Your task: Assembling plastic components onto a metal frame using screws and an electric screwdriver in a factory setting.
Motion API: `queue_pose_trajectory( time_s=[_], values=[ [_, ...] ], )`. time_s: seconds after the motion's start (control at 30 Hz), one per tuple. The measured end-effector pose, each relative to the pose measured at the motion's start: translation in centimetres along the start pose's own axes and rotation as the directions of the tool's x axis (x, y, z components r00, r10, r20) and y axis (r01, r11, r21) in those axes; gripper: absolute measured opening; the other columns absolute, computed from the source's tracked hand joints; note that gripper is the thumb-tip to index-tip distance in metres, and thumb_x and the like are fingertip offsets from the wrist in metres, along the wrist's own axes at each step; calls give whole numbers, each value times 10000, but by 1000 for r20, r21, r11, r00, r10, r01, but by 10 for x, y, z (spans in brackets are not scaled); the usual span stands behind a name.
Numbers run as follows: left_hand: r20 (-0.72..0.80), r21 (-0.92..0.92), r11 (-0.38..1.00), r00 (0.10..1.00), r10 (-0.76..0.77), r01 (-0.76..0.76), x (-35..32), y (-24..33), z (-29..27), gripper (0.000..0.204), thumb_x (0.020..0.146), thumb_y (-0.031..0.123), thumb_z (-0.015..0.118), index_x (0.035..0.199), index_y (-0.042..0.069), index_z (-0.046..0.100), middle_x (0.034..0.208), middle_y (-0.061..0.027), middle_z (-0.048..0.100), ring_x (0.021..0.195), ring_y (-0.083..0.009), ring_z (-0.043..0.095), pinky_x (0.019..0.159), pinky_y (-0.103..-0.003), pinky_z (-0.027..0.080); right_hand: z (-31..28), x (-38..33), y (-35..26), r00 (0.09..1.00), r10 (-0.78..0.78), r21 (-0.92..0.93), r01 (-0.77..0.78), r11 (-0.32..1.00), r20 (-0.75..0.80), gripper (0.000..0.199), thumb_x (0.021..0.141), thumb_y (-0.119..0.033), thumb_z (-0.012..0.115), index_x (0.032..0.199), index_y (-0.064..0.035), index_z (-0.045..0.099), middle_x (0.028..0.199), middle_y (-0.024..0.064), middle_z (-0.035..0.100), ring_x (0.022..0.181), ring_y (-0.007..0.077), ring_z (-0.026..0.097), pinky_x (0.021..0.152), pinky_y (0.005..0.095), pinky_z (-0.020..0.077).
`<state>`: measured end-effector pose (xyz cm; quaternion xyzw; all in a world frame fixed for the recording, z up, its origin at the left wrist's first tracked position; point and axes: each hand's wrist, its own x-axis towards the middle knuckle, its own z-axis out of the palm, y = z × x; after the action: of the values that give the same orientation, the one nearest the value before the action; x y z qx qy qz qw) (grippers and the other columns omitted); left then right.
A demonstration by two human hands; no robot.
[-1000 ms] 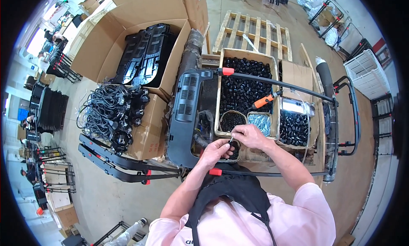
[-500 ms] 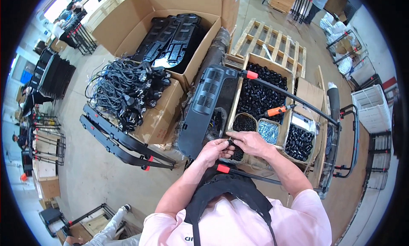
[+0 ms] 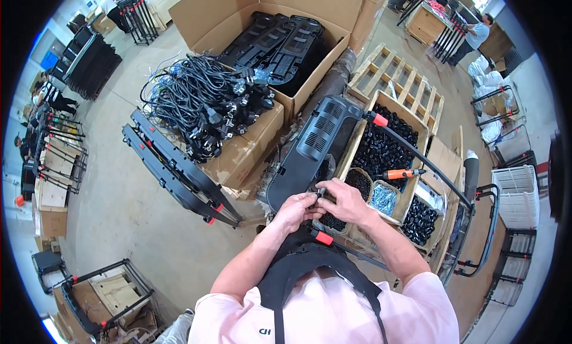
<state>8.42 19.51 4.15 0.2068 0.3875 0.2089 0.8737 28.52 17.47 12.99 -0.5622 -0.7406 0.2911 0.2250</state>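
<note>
My left hand and my right hand meet in front of my chest, fingers closed in a pinch around a small black part. Its exact kind is too small to make out. Beyond the left hand lies a black plastic housing with vent slots, joined to a black tubular frame with red fittings. Close to the right hand are a tub of tiny black pieces and a tub of silver screws. An orange power screwdriver rests across the bins.
A wooden tray of black knob-like parts stands ahead. To the left, a heap of black power cables covers a carton, beside long black frames. Behind are an open carton and a wooden pallet. A co-worker stands far right.
My view has turned, so the bench and cartons sit farther right in the picture. Both hands stay together on the small black part, which now shows higher between the fingers.
</note>
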Motion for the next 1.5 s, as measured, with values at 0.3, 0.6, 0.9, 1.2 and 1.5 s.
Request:
queue_pose_trajectory(
  time_s=[0.3, 0.6, 0.9, 1.2, 1.5],
  values=[
    [37, -101, 993, 997, 71, -67, -13, 12, -23, 236, 1116, 232, 558, 1219, 41, 651, 1107, -89, 734, 960, -188, 743, 846, -317, 622, 21, 29, -8, 992, -50, -36, 55, 998, 119, 315, 958, -251, 704, 1206, -58, 719, 1023, 129, 695, 940, 332, 718, 828, 421, 584],
    [35, -103, 987, 992, 125, -121, -27, 30, -49, 285, 1124, 245, 548, 1267, 17, 638, 1125, -99, 731, 968, -189, 745, 854, -315, 621, 31, 61, -39, 962, 123, 41, -137, 990, 244, 323, 966, -264, 696, 1205, -47, 717, 1095, 147, 733, 949, 315, 733, 842, 415, 589],
    [41, -167, 974, 986, 161, -152, -33, 40, -65, 282, 1137, 269, 517, 1235, 35, 640, 1115, -91, 733, 958, -188, 744, 835, -313, 622, 60, 76, -34, 994, -89, -38, 91, 995, 59, 300, 952, -203, 715, 1204, -41, 719, 1044, 152, 748, 871, 309, 747, 755, 395, 600],
    [-38, 136, 978, 985, 168, -161, -63, 40, -72, 286, 1108, 265, 501, 1242, 30, 595, 863, 5, 540, 638, -74, 463, 550, -245, 377, 99, 104, -17, 987, -21, -136, 0, 991, -158, 316, 921, -207, 758, 1188, -40, 731, 957, 140, 740, 776, 286, 714, 719, 396, 585],
    [-62, 431, 890, 979, 196, -151, -61, 25, -74, 343, 1075, 242, 589, 1312, -2, 543, 919, -16, 566, 834, -103, 527, 746, -283, 484, 107, 108, -20, 980, -51, -187, 15, 982, -191, 325, 957, -211, 719, 1237, -45, 698, 947, 126, 740, 813, 292, 723, 762, 393, 587]
  ],
)
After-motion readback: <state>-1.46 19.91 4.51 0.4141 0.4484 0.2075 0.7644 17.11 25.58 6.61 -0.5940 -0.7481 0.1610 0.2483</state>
